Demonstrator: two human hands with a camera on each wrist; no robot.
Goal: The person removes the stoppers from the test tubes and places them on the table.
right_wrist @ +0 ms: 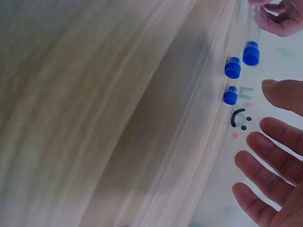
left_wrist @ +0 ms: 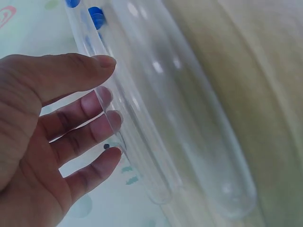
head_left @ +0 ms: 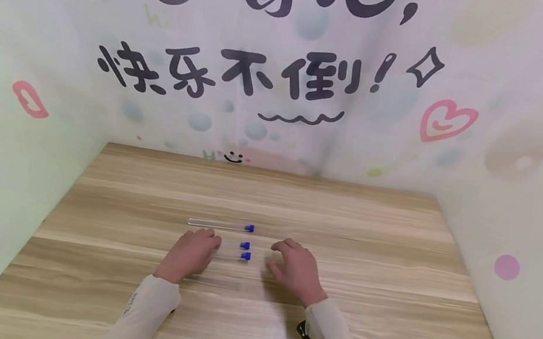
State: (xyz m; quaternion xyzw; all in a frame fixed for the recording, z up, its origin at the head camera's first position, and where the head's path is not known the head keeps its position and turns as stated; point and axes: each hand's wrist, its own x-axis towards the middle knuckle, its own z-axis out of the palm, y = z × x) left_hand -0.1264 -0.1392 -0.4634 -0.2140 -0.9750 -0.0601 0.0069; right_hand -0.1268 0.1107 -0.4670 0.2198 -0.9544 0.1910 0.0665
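My left hand (head_left: 191, 253) pinches a clear test tube (left_wrist: 84, 35) with a blue cap between thumb and fingertips. In the right wrist view its blue cap (right_wrist: 251, 53) appears raised off the tabletop. Beyond the hand, another capped test tube (head_left: 217, 224) lies crosswise on the table. Two more blue caps show just right of the left fingers, one of them the held tube's; the head view does not tell which. A large clear tube (left_wrist: 189, 118) is close to the left wrist camera, its far end out of view. My right hand (head_left: 295, 271), fingers loosely bent, holds nothing, right of the caps.
The wood-grain table (head_left: 385, 330) reaches back to a white printed wall (head_left: 386, 152) with black writing; pale walls flank it on both sides. A faint clear strip (head_left: 213, 282) lies nearer the person; whether it is a tube is unclear. A black object (head_left: 303, 331) sits by the right sleeve.
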